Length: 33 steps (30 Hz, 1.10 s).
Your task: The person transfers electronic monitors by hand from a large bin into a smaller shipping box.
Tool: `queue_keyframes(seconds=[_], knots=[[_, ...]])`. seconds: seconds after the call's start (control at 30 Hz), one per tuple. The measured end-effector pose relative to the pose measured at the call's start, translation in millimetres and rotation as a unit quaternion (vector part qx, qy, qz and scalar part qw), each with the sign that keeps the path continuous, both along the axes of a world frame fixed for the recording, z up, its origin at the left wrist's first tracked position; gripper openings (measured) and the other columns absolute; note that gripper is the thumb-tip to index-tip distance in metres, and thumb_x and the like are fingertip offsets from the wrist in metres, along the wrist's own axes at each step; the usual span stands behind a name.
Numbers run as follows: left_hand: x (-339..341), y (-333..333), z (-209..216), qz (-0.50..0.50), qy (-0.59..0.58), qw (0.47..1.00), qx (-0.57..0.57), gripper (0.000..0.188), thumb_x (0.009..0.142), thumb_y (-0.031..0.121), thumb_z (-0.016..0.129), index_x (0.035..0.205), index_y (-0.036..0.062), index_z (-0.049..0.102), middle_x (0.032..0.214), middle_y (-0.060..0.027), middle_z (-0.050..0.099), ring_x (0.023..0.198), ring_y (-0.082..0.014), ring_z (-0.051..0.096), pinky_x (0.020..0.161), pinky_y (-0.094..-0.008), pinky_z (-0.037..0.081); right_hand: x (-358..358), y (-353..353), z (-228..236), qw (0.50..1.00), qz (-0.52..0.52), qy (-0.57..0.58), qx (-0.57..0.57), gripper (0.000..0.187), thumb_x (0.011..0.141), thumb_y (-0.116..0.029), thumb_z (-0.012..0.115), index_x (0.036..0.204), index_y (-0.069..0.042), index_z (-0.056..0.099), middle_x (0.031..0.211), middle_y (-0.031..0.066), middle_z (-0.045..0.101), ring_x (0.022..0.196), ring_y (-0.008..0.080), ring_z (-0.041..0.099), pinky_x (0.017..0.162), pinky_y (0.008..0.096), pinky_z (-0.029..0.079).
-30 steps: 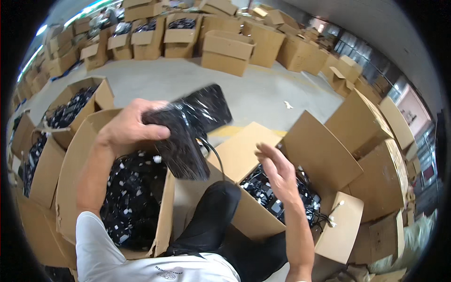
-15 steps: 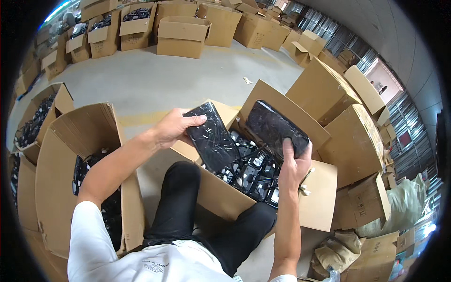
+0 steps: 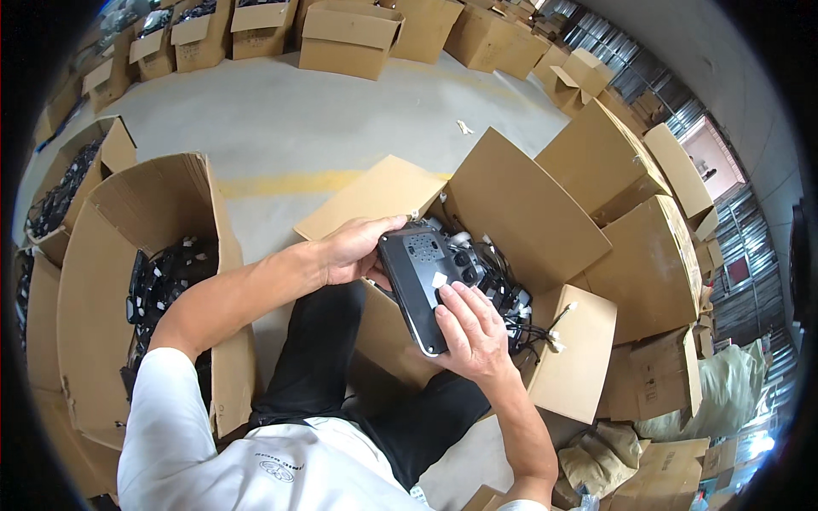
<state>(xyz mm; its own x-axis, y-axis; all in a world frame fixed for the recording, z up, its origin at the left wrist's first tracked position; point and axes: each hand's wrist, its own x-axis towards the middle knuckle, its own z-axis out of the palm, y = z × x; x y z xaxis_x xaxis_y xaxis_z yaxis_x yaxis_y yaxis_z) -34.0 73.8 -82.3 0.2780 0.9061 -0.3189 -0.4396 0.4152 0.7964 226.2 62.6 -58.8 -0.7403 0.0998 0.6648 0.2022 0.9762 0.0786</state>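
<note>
A flat black electronic device [image 3: 417, 285] with rounded corners, a perforated patch and a small white sticker is tilted over an open cardboard box. My left hand [image 3: 354, 251] is closed on its upper left edge, thumb on the near corner and fingers mostly hidden behind. The fingers of my right hand [image 3: 470, 330] press on its face beside the sticker, with the thumb out of sight. Beneath lie several black devices with cables [image 3: 503, 289] in the open box [image 3: 528, 213], partly covered by the held device and my hands.
At my left stands a tall open carton [image 3: 111, 247] with black devices and cables [image 3: 175, 281] inside. Stacked cardboard boxes [image 3: 643, 264] rise on the right, near a pale green sack [image 3: 724, 387]. More cartons [image 3: 349, 43] line the far side of the grey floor [image 3: 281, 128].
Half a second ago each hand held a separate glossy black slab. Now both hands are together on one visible device, its perforated face showing. The second slab cannot be made out.
</note>
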Motion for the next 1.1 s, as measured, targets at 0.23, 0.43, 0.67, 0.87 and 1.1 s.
queue_keyframes(seconds=[0.23, 0.43, 0.67, 0.87, 1.1], knots=[[-10, 2, 0, -0.005, 0.203, 0.948, 0.246, 0.065, 0.102, 0.06, 0.035, 0.123, 0.0012, 0.055, 0.104, -0.0109, 0.068, 0.09, -0.0202, 0.069, 0.087, -0.0321, 0.055, 4, -1, -2, 0.969, -0.075, 0.174, -0.162, 0.08, 0.061, -0.002, 0.084, 0.131, 0.002, 0.045, 0.12, 0.0222, 0.06, 0.103, 0.0353, 0.063, 0.093, 0.0423, 0.051], [44, 6, 24, 0.233, 0.17, 0.885, 0.364, 0.049, 0.101, 0.048, 0.053, 0.094, -0.0002, 0.06, 0.076, 0.001, 0.057, 0.073, -0.0072, 0.051, 0.067, -0.0254, 0.045, -21, 7, -11, 0.83, -0.084, 0.366, -0.412, 0.066, 0.089, -0.017, 0.067, 0.143, 0.003, 0.033, 0.121, 0.0119, 0.053, 0.105, 0.0184, 0.056, 0.095, 0.0313, 0.046], [51, 24, 28, 0.241, 0.227, 0.896, 0.294, 0.045, 0.101, 0.043, 0.056, 0.09, -0.0006, 0.061, 0.076, 0.0027, 0.055, 0.073, -0.0067, 0.047, 0.065, -0.0245, 0.043, -17, 28, -14, 0.794, -0.145, 0.417, -0.418, 0.059, 0.097, -0.035, 0.064, 0.136, 0.006, 0.044, 0.116, 0.0125, 0.06, 0.106, 0.018, 0.056, 0.095, 0.0304, 0.045], [52, 22, 56, -0.022, 0.257, 0.924, 0.281, 0.061, 0.082, 0.041, 0.082, 0.114, -0.0053, 0.06, 0.096, -0.0093, 0.067, 0.083, -0.0138, 0.065, 0.071, -0.0261, 0.055, 18, 68, 41, 0.799, -0.126, 0.387, -0.441, 0.057, 0.092, -0.038, 0.071, 0.126, 0.006, 0.057, 0.112, 0.0109, 0.064, 0.101, 0.016, 0.06, 0.092, 0.0284, 0.047], [72, 84, -4, 0.056, 0.035, 0.989, 0.134, 0.046, 0.088, 0.03, 0.076, 0.115, -0.0025, 0.059, 0.1, -0.0124, 0.069, 0.089, -0.0204, 0.07, 0.077, -0.0366, 0.061, 35, 110, -24, 0.605, 0.033, 0.237, -0.76, 0.076, 0.087, -0.031, 0.075, 0.143, 0.006, 0.039, 0.098, 0.0071, 0.061, 0.081, 0.0112, 0.057, 0.075, 0.0302, 0.051]])
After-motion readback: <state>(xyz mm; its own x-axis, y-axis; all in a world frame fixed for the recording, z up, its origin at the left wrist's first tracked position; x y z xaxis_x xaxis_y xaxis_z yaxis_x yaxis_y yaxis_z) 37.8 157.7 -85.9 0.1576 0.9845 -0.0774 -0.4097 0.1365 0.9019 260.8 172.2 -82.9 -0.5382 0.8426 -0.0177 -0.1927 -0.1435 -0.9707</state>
